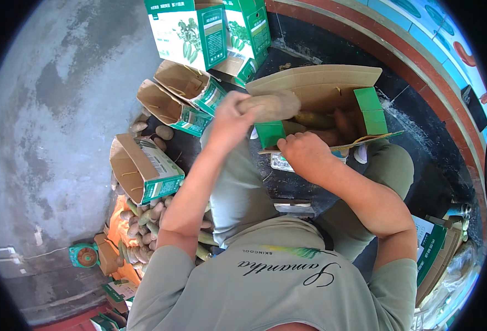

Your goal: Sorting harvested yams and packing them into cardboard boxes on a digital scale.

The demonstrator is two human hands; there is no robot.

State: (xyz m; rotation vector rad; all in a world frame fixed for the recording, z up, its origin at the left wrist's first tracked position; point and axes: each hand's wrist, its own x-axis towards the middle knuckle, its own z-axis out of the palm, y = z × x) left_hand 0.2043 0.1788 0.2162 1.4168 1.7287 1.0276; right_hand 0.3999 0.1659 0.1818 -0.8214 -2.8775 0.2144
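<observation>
My left hand (228,122) is closed on one end of a large tan, oblong root vegetable (275,106), blurred by motion, held over the left side of an open cardboard box (315,78). The box has green side flaps and stands before me between my knees. My right hand (308,156) grips the near edge of this box with bent fingers. Inside lie a greenish long radish (316,119) and several reddish-brown roots (345,126); the near wall and my right hand hide part of the contents.
Two open green-and-white boxes (184,83) stand left of my knee, another box (144,165) nearer. Larger boxes (183,38) stand at the back. A heap of roots and green radishes (144,226) lies on orange sheeting at the left. A white device (281,162) sits partly under the box.
</observation>
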